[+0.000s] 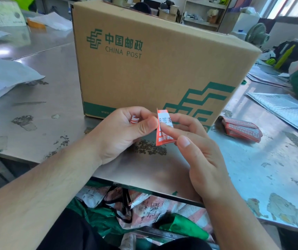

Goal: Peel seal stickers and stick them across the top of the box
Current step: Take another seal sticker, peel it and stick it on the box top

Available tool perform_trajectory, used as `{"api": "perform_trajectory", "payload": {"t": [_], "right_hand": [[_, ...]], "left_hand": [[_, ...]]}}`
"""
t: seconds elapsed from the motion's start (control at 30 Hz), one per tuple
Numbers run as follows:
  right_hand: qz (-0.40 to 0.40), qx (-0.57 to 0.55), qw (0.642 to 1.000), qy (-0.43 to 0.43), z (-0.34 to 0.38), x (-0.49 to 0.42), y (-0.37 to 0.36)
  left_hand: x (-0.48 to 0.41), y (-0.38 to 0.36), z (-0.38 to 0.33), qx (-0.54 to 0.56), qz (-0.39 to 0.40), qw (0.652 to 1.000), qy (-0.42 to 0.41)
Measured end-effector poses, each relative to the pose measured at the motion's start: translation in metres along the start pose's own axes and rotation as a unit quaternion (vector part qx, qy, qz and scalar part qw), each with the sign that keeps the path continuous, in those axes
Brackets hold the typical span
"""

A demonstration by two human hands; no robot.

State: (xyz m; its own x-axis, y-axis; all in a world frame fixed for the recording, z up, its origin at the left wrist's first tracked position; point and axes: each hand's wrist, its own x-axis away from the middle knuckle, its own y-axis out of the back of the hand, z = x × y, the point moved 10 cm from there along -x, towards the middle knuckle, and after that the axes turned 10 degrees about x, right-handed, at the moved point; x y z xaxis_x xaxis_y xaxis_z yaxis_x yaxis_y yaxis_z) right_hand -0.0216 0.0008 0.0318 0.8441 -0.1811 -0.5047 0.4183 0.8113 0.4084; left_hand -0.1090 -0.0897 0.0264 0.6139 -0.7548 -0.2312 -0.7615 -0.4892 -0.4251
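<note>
Your left hand [124, 131] and right hand [198, 152] both pinch the sticker [164, 128], long axis upright; the box [153, 65] top lies beyond and above.

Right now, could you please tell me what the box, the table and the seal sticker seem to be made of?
The China Post box looks like matte brown corrugated cardboard, given its creased edges. The table is probably stainless steel: dull reflective sheen, stained. The seal sticker seems glossy printed paper or film; it curls.
</note>
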Motion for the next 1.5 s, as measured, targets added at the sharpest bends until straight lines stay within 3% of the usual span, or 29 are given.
{"api": "perform_trajectory", "payload": {"t": [0.33,1.5], "right_hand": [[0.000,0.014,1.000,0.006,0.002,-0.001,-0.001],[-0.033,0.127,0.991,0.005,0.003,-0.001,0.003]], "left_hand": [[-0.002,0.010,0.002,-0.057,-0.016,0.998,-0.001],[-0.002,0.014,0.003,-0.055,-0.013,0.998,-0.001]]}}
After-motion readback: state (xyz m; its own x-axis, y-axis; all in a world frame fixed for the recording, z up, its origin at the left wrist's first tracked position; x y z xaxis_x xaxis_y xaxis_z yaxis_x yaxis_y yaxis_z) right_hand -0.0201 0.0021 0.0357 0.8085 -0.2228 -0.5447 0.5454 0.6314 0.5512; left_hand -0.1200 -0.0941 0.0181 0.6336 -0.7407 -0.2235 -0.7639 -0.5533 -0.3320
